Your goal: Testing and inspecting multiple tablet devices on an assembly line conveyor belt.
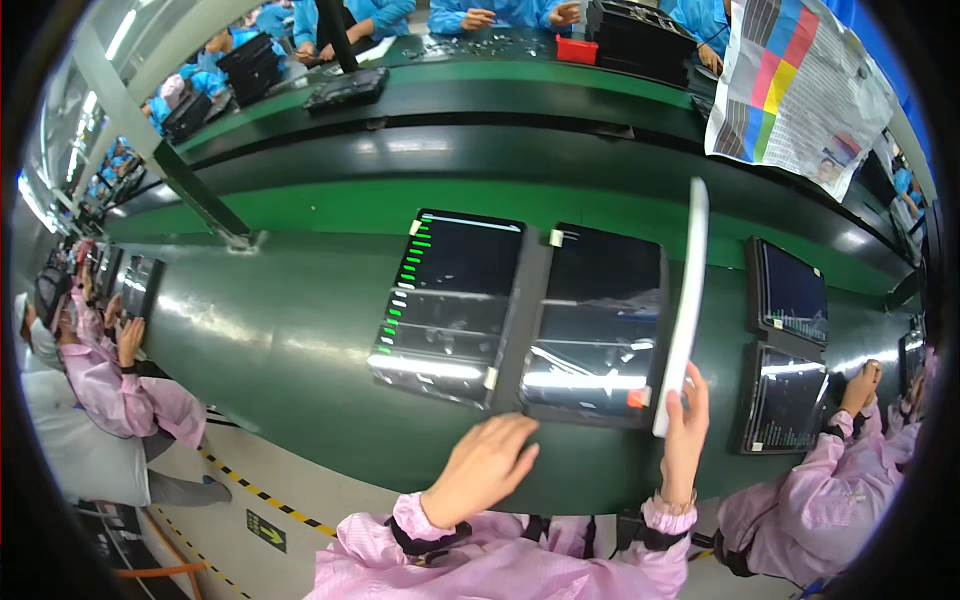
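My right hand [685, 425] grips the lower end of a thin white tablet [684, 310], which stands tilted up and is seen nearly edge-on; its faces are hidden. Beside it lies a dark tablet [600, 300] with an orange-red sticker near its lower right corner. Left of that is another tablet [455, 290], its screen lit with a column of green and white marks. Both rest in dark trays or frames. My left hand [483, 465] is at the near end of these, by the gap between them, its fingers stretched out and holding nothing.
On the green bench [270, 340], two more tablets [787, 290] lie to the right, before a co-worker in pink [830, 490]. Another pink sleeve [130, 400] is at left. A metal post [195, 190] and hanging printed sheet [790, 100] flank the raised far shelf.
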`<move>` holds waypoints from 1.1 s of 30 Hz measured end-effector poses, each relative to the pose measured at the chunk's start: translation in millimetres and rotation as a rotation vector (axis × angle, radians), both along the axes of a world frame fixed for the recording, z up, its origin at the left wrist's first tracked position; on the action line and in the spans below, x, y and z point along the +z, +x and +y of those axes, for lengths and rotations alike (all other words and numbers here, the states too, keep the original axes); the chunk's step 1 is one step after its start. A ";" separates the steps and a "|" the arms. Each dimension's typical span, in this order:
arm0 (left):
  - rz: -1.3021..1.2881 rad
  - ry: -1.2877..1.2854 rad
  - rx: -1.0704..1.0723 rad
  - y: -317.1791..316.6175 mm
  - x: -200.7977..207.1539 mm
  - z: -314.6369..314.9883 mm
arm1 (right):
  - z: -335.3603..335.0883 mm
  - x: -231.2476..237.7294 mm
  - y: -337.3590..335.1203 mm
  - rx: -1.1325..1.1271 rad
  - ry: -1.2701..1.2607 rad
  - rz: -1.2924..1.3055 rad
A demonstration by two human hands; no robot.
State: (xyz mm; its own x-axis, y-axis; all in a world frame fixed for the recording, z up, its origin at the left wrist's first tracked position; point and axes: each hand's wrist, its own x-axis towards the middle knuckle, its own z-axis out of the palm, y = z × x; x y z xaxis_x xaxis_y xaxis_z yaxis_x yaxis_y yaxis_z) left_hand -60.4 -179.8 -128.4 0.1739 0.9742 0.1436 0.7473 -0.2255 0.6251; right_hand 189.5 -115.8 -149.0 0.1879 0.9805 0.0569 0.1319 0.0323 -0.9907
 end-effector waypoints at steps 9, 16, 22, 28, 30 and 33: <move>0.331 0.276 0.493 -112.4 -30.7 113.6 | 133.3 1.1 -146.2 0.321 -0.096 0.062; 0.512 0.469 0.810 -169.0 -59.7 208.5 | 101.5 2.1 -141.8 0.394 -0.045 0.555; 0.612 0.305 0.959 -186.1 -70.0 246.9 | 14.6 -33.4 -78.0 0.207 0.131 -0.156; 0.408 0.425 0.752 -202.5 -99.0 237.1 | -42.1 -23.4 -53.5 0.284 0.036 -0.255; 0.373 0.374 0.713 -213.2 -106.3 236.2 | -35.2 -15.6 -24.2 0.238 0.139 -0.313; 0.334 0.425 0.624 -224.9 -113.6 236.3 | -11.9 1.8 55.6 -0.035 0.237 -0.502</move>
